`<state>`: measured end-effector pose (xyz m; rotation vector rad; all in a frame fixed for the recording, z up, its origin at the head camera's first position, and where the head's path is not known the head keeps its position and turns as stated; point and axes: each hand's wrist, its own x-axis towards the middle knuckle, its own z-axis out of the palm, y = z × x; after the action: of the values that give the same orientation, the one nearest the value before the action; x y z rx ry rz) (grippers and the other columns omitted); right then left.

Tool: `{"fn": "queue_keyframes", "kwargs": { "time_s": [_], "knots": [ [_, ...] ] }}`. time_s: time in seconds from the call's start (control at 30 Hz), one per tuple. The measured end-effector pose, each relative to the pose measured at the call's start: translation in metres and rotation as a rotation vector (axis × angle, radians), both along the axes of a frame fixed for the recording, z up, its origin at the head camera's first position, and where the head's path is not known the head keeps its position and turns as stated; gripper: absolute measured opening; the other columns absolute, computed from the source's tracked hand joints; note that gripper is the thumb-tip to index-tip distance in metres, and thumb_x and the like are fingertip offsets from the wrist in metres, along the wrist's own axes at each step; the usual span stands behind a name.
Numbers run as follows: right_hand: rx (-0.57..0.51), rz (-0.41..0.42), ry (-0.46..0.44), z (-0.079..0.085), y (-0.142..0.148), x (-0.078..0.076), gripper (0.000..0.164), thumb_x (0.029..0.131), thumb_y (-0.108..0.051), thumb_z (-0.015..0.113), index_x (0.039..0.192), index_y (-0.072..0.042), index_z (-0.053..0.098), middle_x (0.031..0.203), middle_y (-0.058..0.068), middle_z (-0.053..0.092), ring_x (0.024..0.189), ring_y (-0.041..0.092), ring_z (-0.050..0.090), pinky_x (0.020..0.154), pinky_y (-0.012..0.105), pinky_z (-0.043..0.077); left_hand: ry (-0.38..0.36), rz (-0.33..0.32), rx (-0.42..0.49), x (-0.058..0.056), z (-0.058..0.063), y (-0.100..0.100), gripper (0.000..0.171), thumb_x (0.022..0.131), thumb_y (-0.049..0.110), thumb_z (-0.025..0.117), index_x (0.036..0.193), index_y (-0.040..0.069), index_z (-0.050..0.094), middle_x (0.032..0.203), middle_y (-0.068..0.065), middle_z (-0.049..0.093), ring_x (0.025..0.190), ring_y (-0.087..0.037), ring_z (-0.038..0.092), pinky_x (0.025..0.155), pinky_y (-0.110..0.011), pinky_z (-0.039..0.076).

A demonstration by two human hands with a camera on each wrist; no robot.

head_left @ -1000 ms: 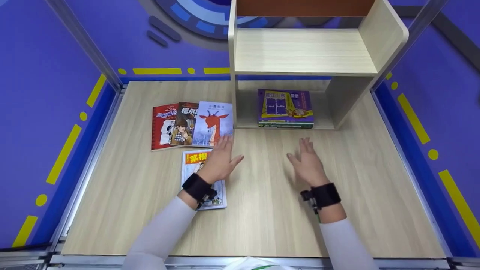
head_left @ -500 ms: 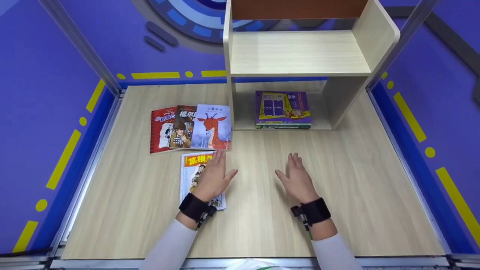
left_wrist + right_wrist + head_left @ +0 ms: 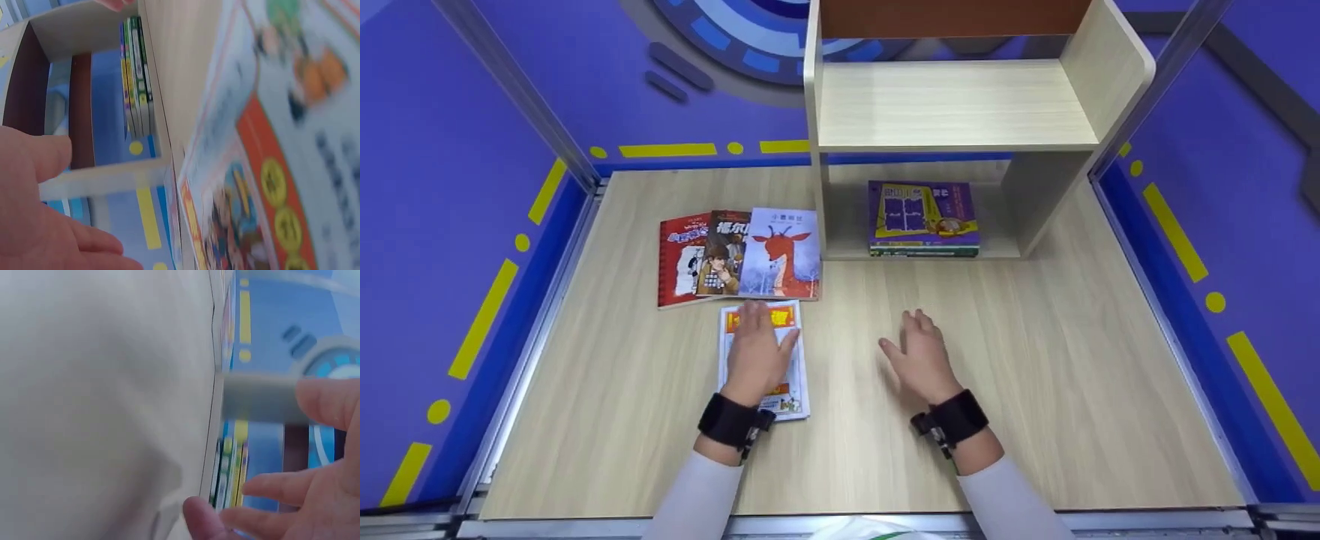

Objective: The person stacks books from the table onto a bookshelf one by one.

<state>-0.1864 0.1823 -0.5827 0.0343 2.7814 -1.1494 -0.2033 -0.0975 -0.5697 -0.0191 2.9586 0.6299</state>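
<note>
My left hand is over a white comic book with a red-and-yellow title band, hiding much of its cover. Its fingers are extended and hold nothing. To the right, my right hand hovers low over the bare tabletop, fingers loosely spread and nothing in them. Just beyond the left hand lie three overlapping books: a blue one with a red deer, a brown one with a detective figure, and a red one. In the left wrist view the comic book fills the right side, close to the hand.
A pale wooden shelf unit stands at the back right of the table. On its lower level lies a stack of books topped by a purple one. Blue-purple panels enclose the table at the sides and back.
Both hands have drawn back toward the person and shifted left, the left one ending up over the comic book. The books and shelf stay put; the head view has shifted slightly.
</note>
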Motion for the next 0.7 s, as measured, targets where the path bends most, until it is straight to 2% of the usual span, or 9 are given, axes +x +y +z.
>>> {"fn": "queue_keyframes", "kwargs": {
  "time_s": [0.13, 0.23, 0.3, 0.4, 0.5, 0.7],
  "knots": [
    [-0.051, 0.037, -0.001, 0.0, -0.029, 0.001, 0.074, 0.102, -0.035, 0.07, 0.157, 0.007, 0.043, 0.161, 0.032, 0.041, 0.149, 0.048, 0.044, 0.125, 0.057, 0.038, -0.043, 0.117, -0.079, 0.002, 0.003, -0.016, 0.095, 0.106, 0.056, 0.055, 0.164, -0.012, 0.021, 0.169, -0.041, 0.02, 0.158, -0.057, 0.021, 0.128, -0.064, 0.029],
    [-0.087, 0.101, -0.027, -0.001, -0.049, 0.002, 0.074, 0.101, -0.034, 0.071, 0.157, 0.007, 0.044, 0.155, 0.028, 0.048, 0.143, 0.043, 0.052, 0.123, 0.054, 0.041, -0.107, 0.211, -0.075, 0.006, 0.004, -0.024, 0.103, 0.102, 0.061, 0.058, 0.165, -0.01, 0.017, 0.167, -0.042, 0.022, 0.152, -0.062, 0.03, 0.117, -0.072, 0.04],
    [-0.105, 0.157, -0.043, -0.002, -0.063, 0.004, 0.073, 0.101, -0.034, 0.071, 0.156, 0.007, 0.044, 0.153, 0.027, 0.051, 0.141, 0.042, 0.055, 0.122, 0.053, 0.043, -0.149, 0.259, -0.067, 0.009, 0.002, -0.028, 0.112, 0.098, 0.065, 0.063, 0.166, -0.008, 0.014, 0.163, -0.042, 0.028, 0.146, -0.06, 0.037, 0.11, -0.074, 0.045],
    [-0.114, 0.227, -0.065, -0.003, -0.078, 0.007, 0.073, 0.102, -0.034, 0.07, 0.156, 0.008, 0.044, 0.151, 0.026, 0.052, 0.14, 0.041, 0.056, 0.121, 0.052, 0.044, -0.211, 0.284, -0.069, 0.012, -0.002, -0.031, 0.125, 0.088, 0.068, 0.074, 0.166, -0.009, 0.013, 0.155, -0.04, 0.038, 0.136, -0.055, 0.045, 0.104, -0.073, 0.049],
    [-0.108, 0.252, -0.083, -0.002, -0.088, 0.01, 0.072, 0.102, -0.034, 0.069, 0.156, 0.007, 0.044, 0.151, 0.025, 0.052, 0.141, 0.039, 0.055, 0.121, 0.051, 0.045, -0.253, 0.283, -0.072, 0.013, -0.005, -0.031, 0.134, 0.08, 0.067, 0.083, 0.165, -0.011, 0.014, 0.149, -0.039, 0.042, 0.129, -0.051, 0.048, 0.103, -0.066, 0.053],
    [-0.118, 0.237, -0.079, -0.001, -0.093, 0.012, 0.07, 0.102, -0.032, 0.069, 0.156, 0.006, 0.045, 0.15, 0.025, 0.053, 0.14, 0.038, 0.056, 0.12, 0.051, 0.045, -0.235, 0.322, 0.006, 0.012, -0.013, -0.038, 0.137, 0.074, 0.06, 0.092, 0.161, -0.015, 0.016, 0.136, -0.036, 0.047, 0.118, -0.048, 0.052, 0.1, -0.056, 0.054]
  ]
}}
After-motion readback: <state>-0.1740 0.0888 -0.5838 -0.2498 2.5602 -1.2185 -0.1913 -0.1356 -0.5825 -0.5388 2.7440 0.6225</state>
